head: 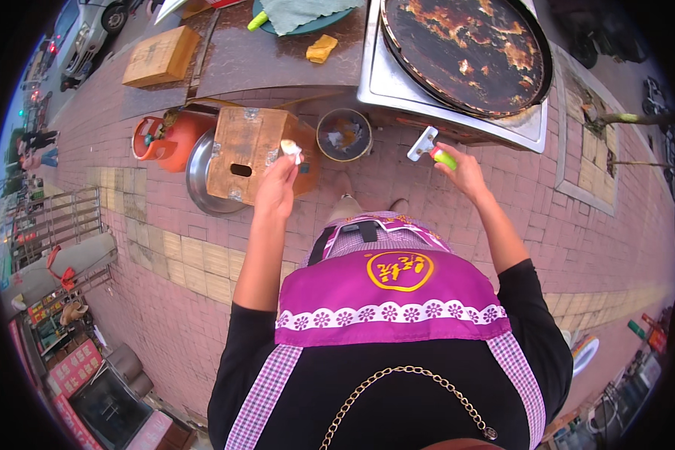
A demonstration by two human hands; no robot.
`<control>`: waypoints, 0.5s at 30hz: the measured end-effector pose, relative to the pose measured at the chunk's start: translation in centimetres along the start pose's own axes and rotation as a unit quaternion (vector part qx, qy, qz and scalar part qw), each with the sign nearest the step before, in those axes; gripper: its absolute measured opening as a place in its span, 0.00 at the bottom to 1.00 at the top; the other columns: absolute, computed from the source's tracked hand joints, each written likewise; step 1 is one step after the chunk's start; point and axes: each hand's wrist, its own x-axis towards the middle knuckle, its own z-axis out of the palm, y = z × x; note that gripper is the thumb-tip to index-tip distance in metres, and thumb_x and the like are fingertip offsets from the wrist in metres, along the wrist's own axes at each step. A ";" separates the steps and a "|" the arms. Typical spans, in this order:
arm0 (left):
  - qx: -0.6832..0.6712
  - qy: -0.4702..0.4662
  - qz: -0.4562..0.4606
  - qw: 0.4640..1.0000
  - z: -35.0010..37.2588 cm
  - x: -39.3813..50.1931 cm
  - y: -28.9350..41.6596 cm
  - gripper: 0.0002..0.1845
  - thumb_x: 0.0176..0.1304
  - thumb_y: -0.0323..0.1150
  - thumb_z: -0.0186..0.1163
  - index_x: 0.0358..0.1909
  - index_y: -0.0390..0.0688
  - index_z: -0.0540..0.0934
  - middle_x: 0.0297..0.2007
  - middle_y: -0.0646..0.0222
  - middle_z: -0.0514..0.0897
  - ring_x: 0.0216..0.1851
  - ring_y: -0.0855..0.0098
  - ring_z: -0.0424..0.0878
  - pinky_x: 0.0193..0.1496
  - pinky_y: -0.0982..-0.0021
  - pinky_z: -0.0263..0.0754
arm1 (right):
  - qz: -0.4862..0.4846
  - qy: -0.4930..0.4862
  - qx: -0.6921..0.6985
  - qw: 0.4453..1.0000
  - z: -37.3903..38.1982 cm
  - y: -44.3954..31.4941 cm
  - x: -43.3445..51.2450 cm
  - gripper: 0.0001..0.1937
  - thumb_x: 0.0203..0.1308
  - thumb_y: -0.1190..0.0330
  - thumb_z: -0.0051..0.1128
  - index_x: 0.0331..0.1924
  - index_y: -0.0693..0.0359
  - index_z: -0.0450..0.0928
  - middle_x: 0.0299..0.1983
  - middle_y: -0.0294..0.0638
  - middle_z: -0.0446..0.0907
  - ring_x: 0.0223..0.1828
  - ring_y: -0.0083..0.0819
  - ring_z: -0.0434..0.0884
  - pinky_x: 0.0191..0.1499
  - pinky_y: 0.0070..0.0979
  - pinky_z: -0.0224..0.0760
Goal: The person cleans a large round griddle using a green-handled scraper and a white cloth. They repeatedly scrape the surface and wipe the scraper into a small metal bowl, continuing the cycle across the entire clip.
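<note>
My left hand [277, 187] pinches a small crumpled white and tan wad [291, 149], perhaps tissue or paper, between thumb and fingertips. It is above a wooden box [230, 143] with a slot and metal corner fittings. In my right hand [466, 173] is a scraper [424, 144] with a wide metal blade and a green and red handle, held over the paving. Beyond it, a round black griddle [467, 53] with burnt brown patches rests on a steel stove top [388, 84]. On the ground between my hands stands a bucket [344, 135] with residue inside.
A dark table [281, 64] holds a folded yellow cloth [322, 49], a grey-green cloth [309, 12] on a teal plate, and a wooden block or box [162, 56]. An orange gas cylinder [174, 138] and a round metal tray [199, 179] stand left. A tree pit [588, 132] lies right.
</note>
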 end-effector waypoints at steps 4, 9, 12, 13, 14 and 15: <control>0.017 0.019 -0.038 0.999 -1.5 -0.1 -1.6 0.09 0.63 0.29 0.64 0.45 0.40 0.80 0.44 0.67 0.86 0.52 0.72 0.82 0.61 0.70 0.68 | -0.031 -0.030 -0.071 0.997 -1.9 2.8 2.8 0.26 0.56 0.57 0.70 0.61 0.42 0.79 0.45 0.48 0.85 0.47 0.51 0.83 0.50 0.43 0.76; 0.009 0.010 -0.044 0.999 -1.0 0.0 -1.8 0.07 0.63 0.31 0.66 0.41 0.42 0.83 0.41 0.70 0.87 0.48 0.79 0.80 0.57 0.77 0.66 | -0.032 -0.046 -0.083 0.995 -3.0 4.5 6.2 0.25 0.57 0.57 0.69 0.60 0.44 0.80 0.47 0.48 0.85 0.48 0.50 0.83 0.52 0.41 0.76; 0.017 0.013 -0.040 0.999 -0.6 0.0 -1.3 0.08 0.63 0.31 0.66 0.41 0.41 0.83 0.40 0.70 0.87 0.47 0.79 0.80 0.57 0.77 0.66 | -0.025 -0.046 -0.065 0.997 -3.3 4.7 7.5 0.24 0.56 0.58 0.71 0.58 0.48 0.82 0.49 0.48 0.85 0.49 0.50 0.83 0.53 0.38 0.75; 0.016 0.017 -0.039 0.999 -0.5 0.1 -1.1 0.08 0.62 0.31 0.66 0.41 0.41 0.83 0.40 0.70 0.86 0.48 0.79 0.80 0.57 0.77 0.66 | -0.036 -0.051 -0.066 0.996 -3.3 4.7 7.8 0.24 0.56 0.58 0.70 0.58 0.48 0.82 0.49 0.48 0.85 0.49 0.50 0.83 0.53 0.38 0.75; 0.016 0.021 -0.035 0.999 -0.4 0.1 -0.9 0.08 0.62 0.31 0.66 0.41 0.41 0.83 0.40 0.70 0.86 0.48 0.79 0.80 0.57 0.77 0.66 | -0.025 -0.062 -0.074 0.995 -3.6 4.7 8.0 0.23 0.56 0.59 0.70 0.58 0.49 0.82 0.49 0.48 0.85 0.49 0.50 0.83 0.53 0.38 0.75; 0.016 0.022 -0.038 0.999 -0.3 0.3 -0.8 0.08 0.62 0.31 0.66 0.41 0.40 0.83 0.40 0.70 0.86 0.48 0.79 0.80 0.58 0.77 0.66 | -0.020 -0.071 -0.078 0.994 -3.8 4.6 8.1 0.23 0.57 0.59 0.70 0.58 0.49 0.82 0.49 0.49 0.85 0.49 0.50 0.83 0.53 0.38 0.75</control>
